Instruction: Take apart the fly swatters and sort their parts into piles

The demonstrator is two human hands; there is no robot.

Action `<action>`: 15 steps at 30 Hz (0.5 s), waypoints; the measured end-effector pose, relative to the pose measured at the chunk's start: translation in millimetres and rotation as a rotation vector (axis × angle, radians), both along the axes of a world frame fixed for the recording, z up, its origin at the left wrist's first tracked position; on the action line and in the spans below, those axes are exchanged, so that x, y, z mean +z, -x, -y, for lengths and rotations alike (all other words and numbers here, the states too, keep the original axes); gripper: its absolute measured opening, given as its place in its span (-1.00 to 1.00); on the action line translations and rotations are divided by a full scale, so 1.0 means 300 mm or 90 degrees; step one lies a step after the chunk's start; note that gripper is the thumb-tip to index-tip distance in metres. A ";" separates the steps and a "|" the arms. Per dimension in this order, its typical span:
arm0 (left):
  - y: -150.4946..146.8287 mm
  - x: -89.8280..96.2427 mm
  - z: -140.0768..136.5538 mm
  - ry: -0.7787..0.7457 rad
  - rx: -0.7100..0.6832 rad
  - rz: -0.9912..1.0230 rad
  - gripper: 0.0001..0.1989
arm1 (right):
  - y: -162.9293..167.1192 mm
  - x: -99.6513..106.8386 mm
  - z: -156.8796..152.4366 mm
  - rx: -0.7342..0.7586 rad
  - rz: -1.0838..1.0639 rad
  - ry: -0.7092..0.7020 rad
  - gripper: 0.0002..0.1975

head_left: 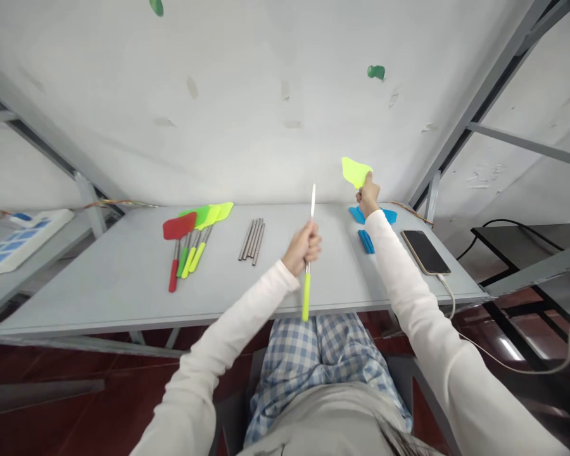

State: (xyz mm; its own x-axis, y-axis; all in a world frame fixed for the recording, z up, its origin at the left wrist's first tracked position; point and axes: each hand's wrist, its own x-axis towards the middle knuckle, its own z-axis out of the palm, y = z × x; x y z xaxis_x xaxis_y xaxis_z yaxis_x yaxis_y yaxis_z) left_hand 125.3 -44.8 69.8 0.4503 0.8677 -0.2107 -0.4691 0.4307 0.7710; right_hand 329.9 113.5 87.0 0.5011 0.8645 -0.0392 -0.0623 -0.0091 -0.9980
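My left hand (304,247) is closed round a metal rod with a yellow-green handle (306,296) on its lower end. The bare end of the rod points up toward the wall, and the handle reaches over the table's front edge. Up at the right, my right hand (368,195) grips a yellow-green flyswatter head (355,171), raised above the table. The rod and this head are apart. Below my right hand lie blue flyswatter heads (388,216), partly hidden by the hand and sleeve, and short blue handles (366,242).
Several flyswatters, red (179,226), green and yellow-green, lie in a fan at the left of the grey table (109,278). Several loose metal rods (252,240) lie mid-table. A phone (425,251) with a white cable rests at the right. The wall (247,145) stands behind.
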 end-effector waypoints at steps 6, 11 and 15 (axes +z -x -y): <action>0.058 0.002 -0.119 -0.005 -0.026 0.088 -0.55 | -0.094 -0.033 0.064 0.015 0.035 0.058 -0.61; 0.050 -0.041 -0.115 0.033 -0.051 0.080 -0.58 | -0.281 -0.074 0.117 0.022 0.216 0.185 -0.58; 0.034 -0.067 -0.123 0.073 -0.043 0.083 -0.58 | -0.396 -0.102 0.153 0.012 0.293 0.248 -0.63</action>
